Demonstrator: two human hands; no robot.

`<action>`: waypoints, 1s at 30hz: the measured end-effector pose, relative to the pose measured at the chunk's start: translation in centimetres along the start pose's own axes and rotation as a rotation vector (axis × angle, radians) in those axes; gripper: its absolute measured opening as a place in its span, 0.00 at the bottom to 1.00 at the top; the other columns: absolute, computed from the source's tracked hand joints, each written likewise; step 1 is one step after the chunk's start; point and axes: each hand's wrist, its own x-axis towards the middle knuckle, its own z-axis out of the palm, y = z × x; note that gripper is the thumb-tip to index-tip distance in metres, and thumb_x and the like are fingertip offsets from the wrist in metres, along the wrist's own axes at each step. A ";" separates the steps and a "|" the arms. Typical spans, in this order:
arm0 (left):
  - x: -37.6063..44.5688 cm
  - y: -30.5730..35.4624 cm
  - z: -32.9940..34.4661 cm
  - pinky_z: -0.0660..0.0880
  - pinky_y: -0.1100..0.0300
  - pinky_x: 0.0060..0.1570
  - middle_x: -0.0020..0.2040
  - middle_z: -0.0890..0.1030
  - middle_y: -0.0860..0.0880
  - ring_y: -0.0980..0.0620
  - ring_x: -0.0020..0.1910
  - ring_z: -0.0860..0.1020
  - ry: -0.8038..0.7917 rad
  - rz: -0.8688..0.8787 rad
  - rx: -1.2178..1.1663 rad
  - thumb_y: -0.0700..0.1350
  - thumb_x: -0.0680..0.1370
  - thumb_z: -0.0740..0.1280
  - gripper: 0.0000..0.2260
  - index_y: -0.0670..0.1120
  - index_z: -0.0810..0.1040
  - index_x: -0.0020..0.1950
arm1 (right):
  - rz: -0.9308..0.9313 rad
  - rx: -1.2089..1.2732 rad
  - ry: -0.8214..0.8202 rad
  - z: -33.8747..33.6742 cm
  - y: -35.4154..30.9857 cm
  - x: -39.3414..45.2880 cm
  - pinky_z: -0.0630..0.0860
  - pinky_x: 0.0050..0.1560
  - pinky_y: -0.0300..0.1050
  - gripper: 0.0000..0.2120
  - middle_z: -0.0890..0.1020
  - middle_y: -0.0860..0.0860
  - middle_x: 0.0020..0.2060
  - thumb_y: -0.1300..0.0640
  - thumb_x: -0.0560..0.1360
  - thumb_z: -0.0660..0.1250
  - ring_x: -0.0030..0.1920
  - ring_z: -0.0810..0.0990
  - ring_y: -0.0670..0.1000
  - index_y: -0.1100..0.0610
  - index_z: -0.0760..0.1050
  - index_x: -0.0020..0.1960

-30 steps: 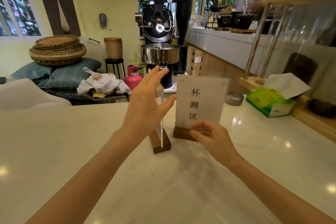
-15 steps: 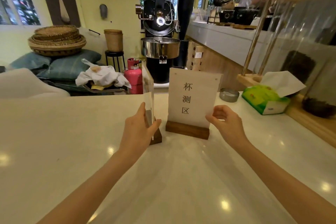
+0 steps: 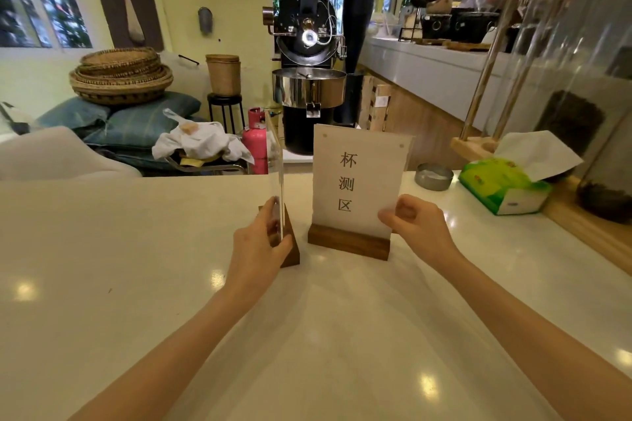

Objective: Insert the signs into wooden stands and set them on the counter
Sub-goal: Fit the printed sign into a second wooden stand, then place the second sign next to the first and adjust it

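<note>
Head view: 2 signs upright in wooden stands on the counter, a hand on each

Head camera looks down across a pale, glossy counter [image 3: 136,267] with both bare forearms reaching forward from 6 o'clock. At the centre stand 2 signs, just beside each other but not touching.

At about 1 o'clock from the centre, the printed sign [image 3: 359,181] stands upright in its wooden stand [image 3: 347,244], its face turned to the camera and showing 3 dark characters in a column. The right hand [image 3: 415,227] is at the sign's lower right corner, fingers curled and the thumb and fingertips closed on the sign's edge.

At about 11 o'clock from the centre, the clear sign [image 3: 275,174] is seen edge-on, so its face cannot be read. It stands upright in a second wooden stand [image 3: 289,243], which points away from the camera. The left hand [image 3: 258,244] is clamped on this sign's lower part, thumb on the right face and fingers on the left, with the palm against the stand.

Further along the counter at 2 o'clock lie a small metal dish [image 3: 433,176] and a green tissue box [image 3: 502,186], well apart from the signs. Beyond the counter at 12 o'clock stands a black coffee roaster [image 3: 309,44], with a pink gas bottle [image 3: 256,140] at 11 o'clock and stacked woven baskets [image 3: 121,75] at 10 o'clock
</note>
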 end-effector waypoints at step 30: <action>-0.9 8.0 14.0 0.79 0.63 0.44 0.43 0.84 0.43 0.46 0.41 0.82 -0.300 0.200 -0.227 0.36 0.69 0.67 0.25 0.51 0.70 0.64 | 0.187 -0.252 0.386 -13.1 4.9 -6.2 0.77 0.40 0.49 0.08 0.82 0.55 0.31 0.57 0.68 0.72 0.34 0.81 0.54 0.54 0.75 0.33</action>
